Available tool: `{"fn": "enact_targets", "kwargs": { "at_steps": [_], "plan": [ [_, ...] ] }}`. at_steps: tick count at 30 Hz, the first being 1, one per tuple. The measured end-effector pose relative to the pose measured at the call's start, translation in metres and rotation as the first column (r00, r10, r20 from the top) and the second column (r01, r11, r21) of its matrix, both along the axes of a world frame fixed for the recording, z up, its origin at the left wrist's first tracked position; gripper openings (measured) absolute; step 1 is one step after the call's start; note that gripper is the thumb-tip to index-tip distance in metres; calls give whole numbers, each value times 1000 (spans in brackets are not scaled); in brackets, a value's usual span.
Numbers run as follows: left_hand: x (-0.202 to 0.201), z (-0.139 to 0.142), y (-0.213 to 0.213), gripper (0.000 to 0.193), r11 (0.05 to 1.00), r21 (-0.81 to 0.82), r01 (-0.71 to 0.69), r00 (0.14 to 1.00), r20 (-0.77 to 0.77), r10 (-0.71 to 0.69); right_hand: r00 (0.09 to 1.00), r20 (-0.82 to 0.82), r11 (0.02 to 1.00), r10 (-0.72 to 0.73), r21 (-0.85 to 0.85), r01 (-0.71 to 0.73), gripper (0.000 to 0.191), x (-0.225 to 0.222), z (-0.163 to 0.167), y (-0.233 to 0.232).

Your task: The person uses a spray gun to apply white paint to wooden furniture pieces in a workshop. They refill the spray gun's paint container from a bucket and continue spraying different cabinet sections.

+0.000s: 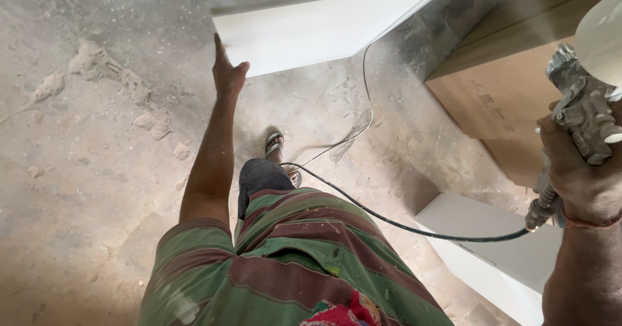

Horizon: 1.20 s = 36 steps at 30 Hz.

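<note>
- Wrapped tight around the handle of a metal spray gun (pixel 583 115), the right hand (pixel 576 177) held it raised at the near right, its pale cup at the frame's edge
- A black hose (pixel 389 219) ran from the gun's base left across the striped green shirt (pixel 291 261)
- Below the gun lay a white box-like piece (pixel 499 248) on the dusty floor (pixel 78 190)
- Farther off, the left hand (pixel 227 73) pressed flat, fingers extended, gripping nothing, against the near edge of a white panel (pixel 324 24)
- Judging by its even white face, the panel looked mostly coated; mist hung above it, so spraying seemed unfinished
</note>
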State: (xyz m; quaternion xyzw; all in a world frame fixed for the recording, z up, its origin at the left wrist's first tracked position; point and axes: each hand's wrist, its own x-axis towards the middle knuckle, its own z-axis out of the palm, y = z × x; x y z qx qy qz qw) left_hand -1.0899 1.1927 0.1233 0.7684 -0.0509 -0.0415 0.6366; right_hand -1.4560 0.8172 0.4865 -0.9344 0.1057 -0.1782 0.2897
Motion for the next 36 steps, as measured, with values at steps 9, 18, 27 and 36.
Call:
{"fn": "enact_targets", "kwargs": {
  "at_steps": [9,18,27,36],
  "plan": [
    [3,0,10,107,979,199,-42,997,64,30,866,-12,753,500,-487,-442,9,66,25,61],
    [-1,19,12,103,988,152,-38,999,-26,42,852,34,851,522,47,-523,54,122,28,140],
    [0,3,13,105,982,177,-69,995,78,56,932,35,852,362,395,-345,48,110,29,137],
    [-3,-10,3,105,990,136,-32,999,19,30,995,-22,974,102,205,-95,28,31,25,44]
  ]
}}
